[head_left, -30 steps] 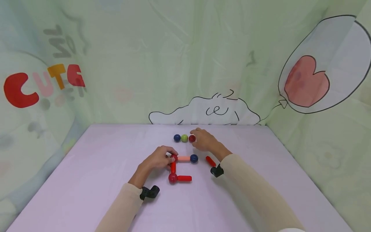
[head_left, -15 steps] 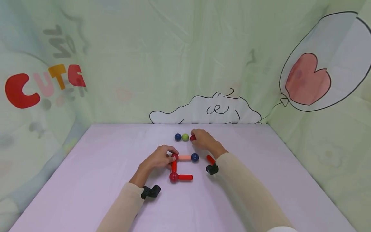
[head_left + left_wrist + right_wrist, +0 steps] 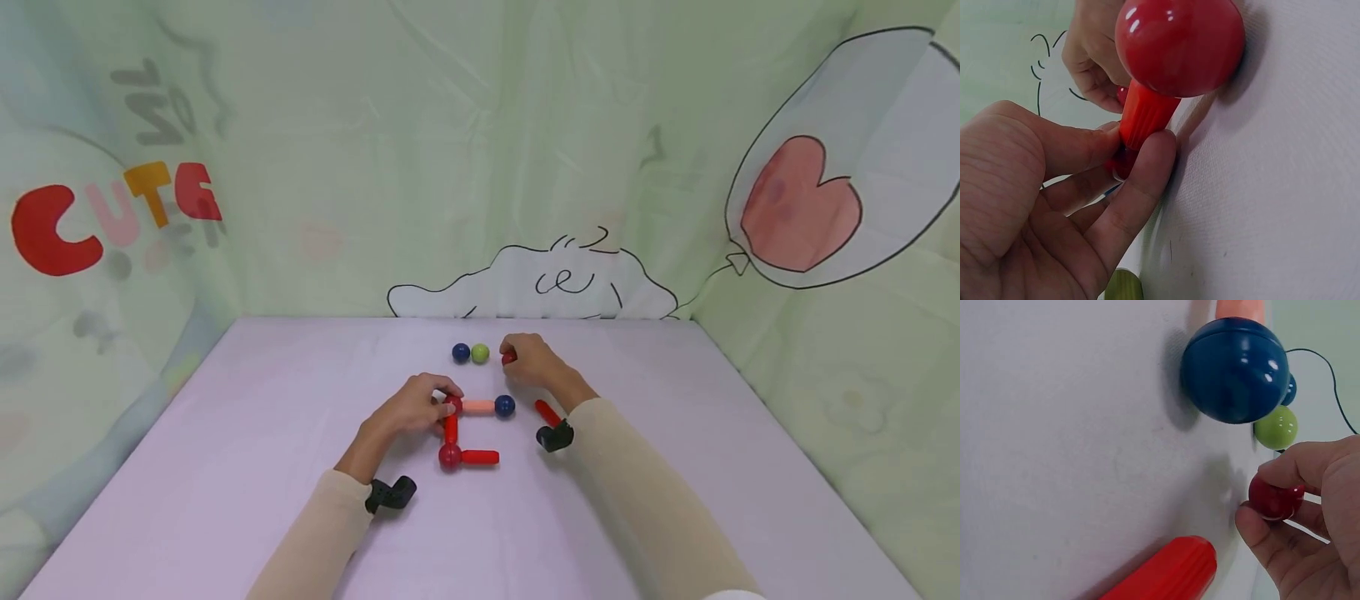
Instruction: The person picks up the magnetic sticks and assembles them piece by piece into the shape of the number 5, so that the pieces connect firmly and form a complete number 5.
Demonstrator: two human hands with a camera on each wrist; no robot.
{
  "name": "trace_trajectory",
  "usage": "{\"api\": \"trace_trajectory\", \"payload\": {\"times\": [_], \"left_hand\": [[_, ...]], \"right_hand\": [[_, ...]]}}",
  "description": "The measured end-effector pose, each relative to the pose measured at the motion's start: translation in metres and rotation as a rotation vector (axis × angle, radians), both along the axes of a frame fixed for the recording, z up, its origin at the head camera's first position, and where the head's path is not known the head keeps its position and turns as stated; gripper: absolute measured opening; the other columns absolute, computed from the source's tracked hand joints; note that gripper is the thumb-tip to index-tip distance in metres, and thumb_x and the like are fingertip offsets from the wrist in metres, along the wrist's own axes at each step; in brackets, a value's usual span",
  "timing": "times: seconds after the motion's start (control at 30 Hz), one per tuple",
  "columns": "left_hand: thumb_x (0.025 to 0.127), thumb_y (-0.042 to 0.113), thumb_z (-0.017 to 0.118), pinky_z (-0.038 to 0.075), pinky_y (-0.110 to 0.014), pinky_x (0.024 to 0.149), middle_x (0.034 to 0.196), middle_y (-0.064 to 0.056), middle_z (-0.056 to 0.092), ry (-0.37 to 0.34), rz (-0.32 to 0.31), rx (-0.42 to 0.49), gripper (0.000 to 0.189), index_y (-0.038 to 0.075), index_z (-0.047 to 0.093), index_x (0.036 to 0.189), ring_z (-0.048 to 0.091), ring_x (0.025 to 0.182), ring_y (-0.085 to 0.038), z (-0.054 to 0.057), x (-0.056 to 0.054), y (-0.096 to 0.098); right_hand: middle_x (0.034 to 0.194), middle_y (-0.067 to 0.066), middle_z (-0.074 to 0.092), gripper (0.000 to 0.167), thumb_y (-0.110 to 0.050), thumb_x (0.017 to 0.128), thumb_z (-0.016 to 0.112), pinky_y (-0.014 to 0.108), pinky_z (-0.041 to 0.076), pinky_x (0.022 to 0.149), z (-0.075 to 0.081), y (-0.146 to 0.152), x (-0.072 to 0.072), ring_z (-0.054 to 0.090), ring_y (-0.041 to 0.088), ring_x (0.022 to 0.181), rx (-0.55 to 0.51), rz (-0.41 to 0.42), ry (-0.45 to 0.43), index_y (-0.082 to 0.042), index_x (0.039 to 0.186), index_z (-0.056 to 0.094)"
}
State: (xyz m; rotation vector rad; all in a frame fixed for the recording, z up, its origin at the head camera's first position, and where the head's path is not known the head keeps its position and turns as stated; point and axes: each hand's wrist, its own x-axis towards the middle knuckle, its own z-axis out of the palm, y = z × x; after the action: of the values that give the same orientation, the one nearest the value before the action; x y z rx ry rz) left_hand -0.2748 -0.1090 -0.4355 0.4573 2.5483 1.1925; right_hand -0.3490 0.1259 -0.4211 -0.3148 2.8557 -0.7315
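Joined balls and rods lie mid-table: a red ball, a red rod pointing right from it, another red rod running away to a far red ball, then a pink rod ending in a blue ball. My left hand pinches this frame at its far red corner, fingers partly hiding the ball. Behind and to the right, my right hand holds a loose red ball between thumb and fingers. In the right wrist view that ball is partly covered by the fingertips.
At the back, a blue ball and a green ball sit side by side. A loose red rod lies beneath the right wrist, partly behind its black camera. A printed cloth hangs behind the table.
My right hand has gripped the red ball from the back row and drawn it slightly right, away from the green ball. My left hand keeps its pinch on the frame.
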Motion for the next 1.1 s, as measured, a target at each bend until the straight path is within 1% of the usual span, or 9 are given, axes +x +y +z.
{"api": "trace_trajectory", "payload": {"times": [0.1, 0.23, 0.47, 0.6, 0.7, 0.8, 0.93, 1.1], "left_hand": [[0.096, 0.000, 0.064, 0.058, -0.030, 0.074, 0.126, -0.012, 0.062, 0.006, -0.007, -0.004, 0.027, 0.008, 0.070, 0.121, 0.063, 0.089, -0.022, 0.000, 0.000, 0.000], [0.096, -0.001, 0.065, 0.058, -0.030, 0.073, 0.126, -0.012, 0.061, 0.009, -0.004, -0.006, 0.028, 0.009, 0.070, 0.121, 0.063, 0.089, -0.022, 0.001, 0.000, 0.001], [0.096, -0.001, 0.064, 0.058, -0.029, 0.069, 0.127, -0.013, 0.061, 0.002, 0.003, 0.010, 0.028, 0.008, 0.070, 0.121, 0.064, 0.085, -0.022, -0.001, 0.001, 0.000], [0.096, 0.000, 0.064, 0.058, -0.030, 0.069, 0.126, -0.014, 0.061, 0.002, 0.003, 0.017, 0.027, 0.007, 0.070, 0.122, 0.064, 0.083, -0.021, -0.001, 0.002, -0.001], [0.096, 0.000, 0.064, 0.058, -0.030, 0.070, 0.126, -0.013, 0.061, 0.008, 0.002, 0.006, 0.027, 0.008, 0.070, 0.122, 0.064, 0.084, -0.021, 0.001, 0.001, -0.001], [0.096, -0.001, 0.064, 0.057, -0.030, 0.070, 0.125, -0.012, 0.061, 0.014, 0.002, -0.003, 0.028, 0.008, 0.070, 0.122, 0.063, 0.086, -0.021, 0.001, 0.001, -0.001], [0.096, 0.000, 0.064, 0.057, -0.029, 0.070, 0.125, -0.011, 0.061, 0.014, 0.007, -0.012, 0.028, 0.009, 0.070, 0.122, 0.062, 0.089, -0.022, 0.001, 0.000, 0.000], [0.096, 0.000, 0.065, 0.057, -0.029, 0.071, 0.126, -0.012, 0.061, 0.011, 0.009, -0.021, 0.028, 0.010, 0.071, 0.121, 0.062, 0.090, -0.023, 0.001, 0.001, 0.000]], "right_hand": [[0.113, 0.011, 0.062, 0.030, -0.009, 0.093, 0.067, 0.038, 0.054, 0.090, 0.003, 0.003, 0.002, 0.055, 0.028, 0.104, -0.037, 0.004, -0.003, -0.007, 0.124, 0.064], [0.110, 0.010, 0.063, 0.027, -0.008, 0.093, 0.067, 0.036, 0.054, 0.085, 0.006, 0.008, 0.003, 0.056, 0.027, 0.100, -0.074, 0.035, 0.018, -0.007, 0.119, 0.066], [0.107, 0.009, 0.066, 0.024, -0.007, 0.091, 0.070, 0.036, 0.055, 0.086, 0.006, 0.013, 0.012, 0.058, 0.026, 0.100, -0.146, 0.054, 0.042, -0.006, 0.115, 0.067], [0.100, 0.007, 0.065, 0.021, -0.006, 0.091, 0.071, 0.035, 0.054, 0.085, 0.007, 0.013, 0.019, 0.057, 0.025, 0.096, -0.162, 0.083, 0.068, -0.005, 0.112, 0.069], [0.094, 0.006, 0.064, 0.017, -0.005, 0.091, 0.070, 0.034, 0.051, 0.082, 0.009, 0.012, 0.024, 0.056, 0.024, 0.093, -0.167, 0.110, 0.092, -0.004, 0.108, 0.069], [0.091, 0.005, 0.062, 0.017, -0.004, 0.091, 0.071, 0.033, 0.050, 0.080, 0.011, 0.012, 0.030, 0.055, 0.023, 0.090, -0.172, 0.125, 0.113, -0.004, 0.107, 0.069], [0.091, 0.004, 0.063, 0.018, -0.004, 0.090, 0.072, 0.033, 0.051, 0.081, 0.013, 0.013, 0.041, 0.056, 0.023, 0.090, -0.201, 0.129, 0.132, -0.004, 0.108, 0.069], [0.096, 0.003, 0.066, 0.018, -0.004, 0.090, 0.071, 0.035, 0.054, 0.083, 0.011, 0.016, 0.056, 0.058, 0.022, 0.092, -0.259, 0.110, 0.138, -0.006, 0.108, 0.071]]}}
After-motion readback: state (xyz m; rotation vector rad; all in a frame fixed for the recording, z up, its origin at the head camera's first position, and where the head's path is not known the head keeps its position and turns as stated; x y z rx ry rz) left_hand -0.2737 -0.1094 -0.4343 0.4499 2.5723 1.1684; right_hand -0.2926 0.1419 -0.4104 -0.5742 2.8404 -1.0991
